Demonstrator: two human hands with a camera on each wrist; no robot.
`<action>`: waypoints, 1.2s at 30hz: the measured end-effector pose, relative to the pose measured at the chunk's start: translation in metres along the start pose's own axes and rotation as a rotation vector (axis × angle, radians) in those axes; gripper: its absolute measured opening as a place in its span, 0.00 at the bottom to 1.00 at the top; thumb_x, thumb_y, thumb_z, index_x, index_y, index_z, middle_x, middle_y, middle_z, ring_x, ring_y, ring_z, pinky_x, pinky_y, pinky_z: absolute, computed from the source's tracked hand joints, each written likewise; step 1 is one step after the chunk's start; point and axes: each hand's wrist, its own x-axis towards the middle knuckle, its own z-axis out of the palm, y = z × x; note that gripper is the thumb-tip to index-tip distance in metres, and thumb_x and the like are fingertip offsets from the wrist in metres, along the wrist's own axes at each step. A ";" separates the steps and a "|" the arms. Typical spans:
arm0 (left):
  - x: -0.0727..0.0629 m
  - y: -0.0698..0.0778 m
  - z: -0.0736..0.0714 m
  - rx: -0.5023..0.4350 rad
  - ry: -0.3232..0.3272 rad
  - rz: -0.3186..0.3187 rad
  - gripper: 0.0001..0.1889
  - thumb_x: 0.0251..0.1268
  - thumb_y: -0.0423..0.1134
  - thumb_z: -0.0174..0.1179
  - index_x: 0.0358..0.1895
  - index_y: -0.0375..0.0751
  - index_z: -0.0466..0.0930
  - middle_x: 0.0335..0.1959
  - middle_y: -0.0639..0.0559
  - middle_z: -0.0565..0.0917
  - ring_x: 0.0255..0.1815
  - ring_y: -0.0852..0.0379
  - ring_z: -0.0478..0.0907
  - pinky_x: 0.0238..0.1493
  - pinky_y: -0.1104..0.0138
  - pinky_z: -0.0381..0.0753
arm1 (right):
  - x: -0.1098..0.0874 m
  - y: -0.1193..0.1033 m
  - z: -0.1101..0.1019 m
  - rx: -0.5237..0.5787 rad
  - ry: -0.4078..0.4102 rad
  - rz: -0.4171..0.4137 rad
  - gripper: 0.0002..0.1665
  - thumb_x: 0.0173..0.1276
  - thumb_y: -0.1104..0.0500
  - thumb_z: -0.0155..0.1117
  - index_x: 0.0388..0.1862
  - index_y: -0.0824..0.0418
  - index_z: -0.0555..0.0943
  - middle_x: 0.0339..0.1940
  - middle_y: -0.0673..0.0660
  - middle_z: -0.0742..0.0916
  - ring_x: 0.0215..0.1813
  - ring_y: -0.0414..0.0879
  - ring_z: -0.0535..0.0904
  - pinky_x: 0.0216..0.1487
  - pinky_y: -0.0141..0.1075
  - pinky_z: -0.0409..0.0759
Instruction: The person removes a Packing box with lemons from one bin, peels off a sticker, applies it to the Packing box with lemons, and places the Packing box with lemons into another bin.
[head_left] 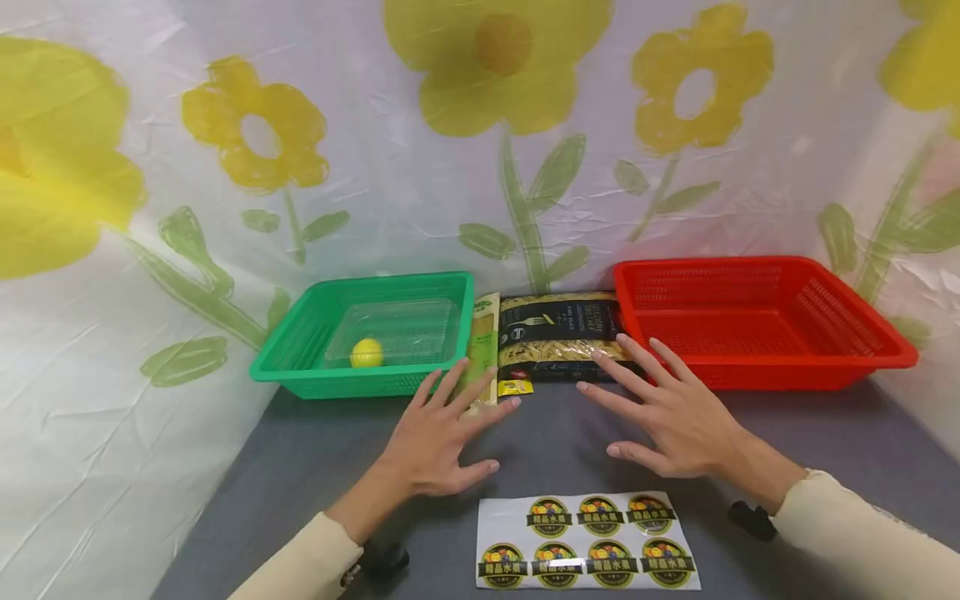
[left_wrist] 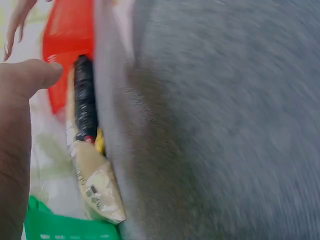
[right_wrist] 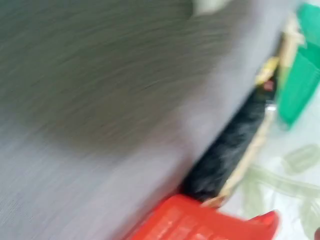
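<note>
On the grey table (head_left: 300, 467), a sticker sheet (head_left: 588, 540) is laid crosswise between the left hand (head_left: 435, 440) and right hand (head_left: 678, 421), but nearer the viewpoint; both are held spread and empty.

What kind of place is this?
It looks like a small table area, maybe for sorting or packing: a gray table with a green basket and a red basket, in front of a flowery backdrop.
</note>
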 end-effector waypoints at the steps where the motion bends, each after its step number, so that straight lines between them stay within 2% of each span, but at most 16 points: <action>1: -0.001 -0.001 0.000 -0.018 0.032 -0.028 0.44 0.61 0.71 0.54 0.81 0.73 0.49 0.83 0.52 0.52 0.82 0.38 0.47 0.72 0.37 0.55 | 0.005 -0.002 0.000 0.018 0.017 0.021 0.47 0.65 0.27 0.55 0.80 0.41 0.63 0.83 0.57 0.62 0.82 0.65 0.49 0.78 0.64 0.44; 5: -0.006 -0.009 0.001 -0.147 0.234 -0.174 0.38 0.59 0.62 0.61 0.74 0.57 0.68 0.69 0.46 0.73 0.69 0.41 0.67 0.62 0.41 0.69 | 0.029 -0.013 -0.001 0.109 0.077 0.091 0.47 0.66 0.29 0.56 0.81 0.43 0.63 0.82 0.57 0.63 0.81 0.64 0.53 0.76 0.63 0.53; 9: -0.012 -0.020 0.009 -0.340 0.475 -0.364 0.29 0.58 0.50 0.66 0.62 0.42 0.79 0.52 0.45 0.83 0.53 0.44 0.76 0.49 0.46 0.76 | 0.055 -0.023 0.001 0.235 0.106 0.158 0.48 0.66 0.34 0.63 0.81 0.47 0.62 0.82 0.56 0.64 0.80 0.62 0.57 0.73 0.64 0.59; 13: -0.017 -0.029 0.020 -0.517 0.671 -0.579 0.17 0.60 0.41 0.68 0.50 0.36 0.83 0.39 0.45 0.86 0.42 0.47 0.79 0.40 0.51 0.79 | 0.079 -0.032 0.005 0.427 0.089 0.256 0.49 0.66 0.40 0.69 0.81 0.49 0.60 0.82 0.55 0.63 0.80 0.59 0.57 0.73 0.64 0.61; 17: -0.019 -0.036 0.028 -0.768 0.895 -0.857 0.07 0.62 0.34 0.68 0.35 0.33 0.84 0.27 0.45 0.84 0.29 0.54 0.80 0.31 0.62 0.79 | 0.103 -0.040 0.015 0.632 0.041 0.379 0.49 0.68 0.42 0.69 0.82 0.47 0.57 0.83 0.53 0.61 0.82 0.56 0.55 0.73 0.64 0.60; 19: -0.018 -0.040 0.031 -0.914 1.019 -1.003 0.09 0.63 0.34 0.68 0.30 0.30 0.82 0.21 0.46 0.82 0.23 0.55 0.79 0.28 0.65 0.79 | 0.117 -0.044 0.021 0.723 0.023 0.432 0.49 0.69 0.42 0.67 0.83 0.46 0.56 0.83 0.53 0.61 0.82 0.56 0.54 0.74 0.64 0.59; 21: -0.017 -0.044 0.034 -1.052 1.126 -1.128 0.14 0.65 0.35 0.68 0.29 0.26 0.79 0.18 0.46 0.80 0.21 0.53 0.79 0.27 0.66 0.80 | 0.131 -0.048 0.026 0.814 0.014 0.485 0.48 0.71 0.42 0.66 0.83 0.46 0.55 0.83 0.52 0.60 0.81 0.56 0.57 0.73 0.64 0.61; 24: -0.014 -0.051 0.039 -1.231 1.230 -1.273 0.18 0.67 0.40 0.67 0.30 0.25 0.76 0.18 0.49 0.79 0.22 0.52 0.81 0.29 0.62 0.84 | 0.153 -0.052 0.034 0.922 0.007 0.537 0.47 0.72 0.42 0.64 0.83 0.46 0.54 0.83 0.53 0.60 0.79 0.57 0.61 0.70 0.61 0.67; 27: -0.011 -0.057 0.041 -1.365 1.313 -1.322 0.18 0.68 0.42 0.66 0.29 0.30 0.74 0.19 0.48 0.79 0.24 0.52 0.81 0.31 0.60 0.85 | 0.173 -0.054 0.041 1.017 -0.001 0.580 0.45 0.74 0.43 0.63 0.83 0.45 0.54 0.82 0.52 0.61 0.77 0.55 0.64 0.68 0.56 0.72; 32: -0.007 -0.063 0.038 -1.465 1.449 -1.266 0.16 0.68 0.32 0.63 0.26 0.41 0.66 0.22 0.46 0.78 0.25 0.51 0.80 0.32 0.59 0.85 | 0.200 -0.054 0.047 1.108 -0.037 0.632 0.44 0.75 0.44 0.61 0.83 0.46 0.54 0.81 0.54 0.63 0.78 0.56 0.64 0.68 0.55 0.72; 36: -0.003 -0.063 0.039 -1.540 1.497 -1.243 0.17 0.66 0.27 0.61 0.25 0.43 0.61 0.24 0.45 0.78 0.25 0.51 0.80 0.35 0.57 0.87 | 0.216 -0.053 0.050 1.174 -0.054 0.702 0.43 0.75 0.43 0.60 0.83 0.47 0.55 0.81 0.54 0.64 0.77 0.54 0.65 0.68 0.56 0.72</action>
